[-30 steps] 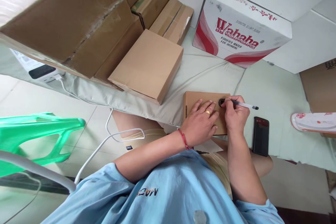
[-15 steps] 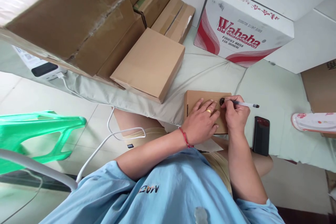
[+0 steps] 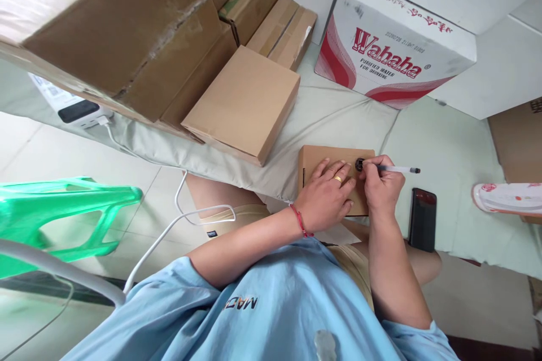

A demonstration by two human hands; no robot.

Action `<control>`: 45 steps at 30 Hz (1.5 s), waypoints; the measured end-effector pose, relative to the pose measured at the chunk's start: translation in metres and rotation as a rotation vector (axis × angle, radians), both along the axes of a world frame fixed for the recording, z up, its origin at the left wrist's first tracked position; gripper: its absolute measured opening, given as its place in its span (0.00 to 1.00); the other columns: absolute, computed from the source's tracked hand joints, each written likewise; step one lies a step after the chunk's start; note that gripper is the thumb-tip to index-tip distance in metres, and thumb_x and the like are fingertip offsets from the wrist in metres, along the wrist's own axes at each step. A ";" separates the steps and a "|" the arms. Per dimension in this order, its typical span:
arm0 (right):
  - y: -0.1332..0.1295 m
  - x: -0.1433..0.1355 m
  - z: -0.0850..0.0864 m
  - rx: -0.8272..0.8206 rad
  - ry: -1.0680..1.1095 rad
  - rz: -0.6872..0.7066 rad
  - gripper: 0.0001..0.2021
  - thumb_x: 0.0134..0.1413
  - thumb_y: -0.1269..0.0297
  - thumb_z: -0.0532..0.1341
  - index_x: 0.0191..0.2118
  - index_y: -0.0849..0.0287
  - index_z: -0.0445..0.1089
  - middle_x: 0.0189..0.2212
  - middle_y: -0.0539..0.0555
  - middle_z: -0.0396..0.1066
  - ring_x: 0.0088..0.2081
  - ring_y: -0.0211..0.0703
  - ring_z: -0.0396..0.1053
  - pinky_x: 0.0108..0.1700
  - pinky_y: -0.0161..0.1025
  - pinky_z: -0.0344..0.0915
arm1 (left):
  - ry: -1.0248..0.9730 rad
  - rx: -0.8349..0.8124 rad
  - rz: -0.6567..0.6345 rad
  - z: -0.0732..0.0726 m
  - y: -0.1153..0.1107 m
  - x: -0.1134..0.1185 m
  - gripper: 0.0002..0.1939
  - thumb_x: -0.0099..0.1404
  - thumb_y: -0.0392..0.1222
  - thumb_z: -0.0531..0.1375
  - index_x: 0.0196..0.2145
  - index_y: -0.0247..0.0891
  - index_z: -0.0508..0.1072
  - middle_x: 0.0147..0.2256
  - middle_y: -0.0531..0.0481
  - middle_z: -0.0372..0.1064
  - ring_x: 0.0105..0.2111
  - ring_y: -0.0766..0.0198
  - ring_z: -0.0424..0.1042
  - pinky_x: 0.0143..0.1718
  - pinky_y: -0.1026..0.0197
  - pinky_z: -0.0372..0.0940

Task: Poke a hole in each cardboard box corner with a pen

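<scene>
A small brown cardboard box [image 3: 313, 161] lies at the near edge of the cloth-covered surface. My left hand [image 3: 328, 189] rests flat on its top, fingers spread, a gold ring on one finger and a red string bracelet at the wrist. My right hand [image 3: 383, 183] pinches a pen [image 3: 400, 169] with a clear barrel and dark end, which points out to the right. At the fingertips, on the box top, is a dark round patch [image 3: 359, 164]; the pen's tip is hidden there. A black phone [image 3: 422, 220] lies right of my right hand.
Brown cardboard boxes [image 3: 245, 101] are stacked at the left back. A Wahaha water carton [image 3: 389, 56] stands behind. A white charger-like device [image 3: 76, 110] with a cable sits at the left edge, above a green plastic stool [image 3: 122, 194]. A white printed packet [image 3: 506, 197] lies far right.
The whole view has shifted slightly. My right hand has moved very little, the pen still in it, and slightly more of the dark patch shows. My left hand stays on the box.
</scene>
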State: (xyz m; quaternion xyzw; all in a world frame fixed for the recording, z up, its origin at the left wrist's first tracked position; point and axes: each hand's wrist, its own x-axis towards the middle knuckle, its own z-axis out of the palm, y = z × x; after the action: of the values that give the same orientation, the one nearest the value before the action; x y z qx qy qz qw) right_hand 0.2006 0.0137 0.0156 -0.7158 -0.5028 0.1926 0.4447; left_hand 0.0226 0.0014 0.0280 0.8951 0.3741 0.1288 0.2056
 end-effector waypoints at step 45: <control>0.002 0.002 0.000 0.037 0.004 -0.189 0.05 0.55 0.59 0.61 0.32 0.53 0.70 0.22 0.46 0.71 0.26 0.42 0.69 0.34 0.39 0.64 | -0.031 0.038 0.012 -0.004 -0.001 -0.001 0.23 0.79 0.48 0.58 0.64 0.34 0.75 0.73 0.35 0.64 0.75 0.47 0.60 0.78 0.40 0.49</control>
State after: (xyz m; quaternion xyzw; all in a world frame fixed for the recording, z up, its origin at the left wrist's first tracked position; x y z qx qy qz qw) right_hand 0.2029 0.0160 0.0152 -0.7514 -0.4355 0.1418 0.4749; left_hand 0.0219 0.0005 0.0236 0.8944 0.3739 0.1510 0.1937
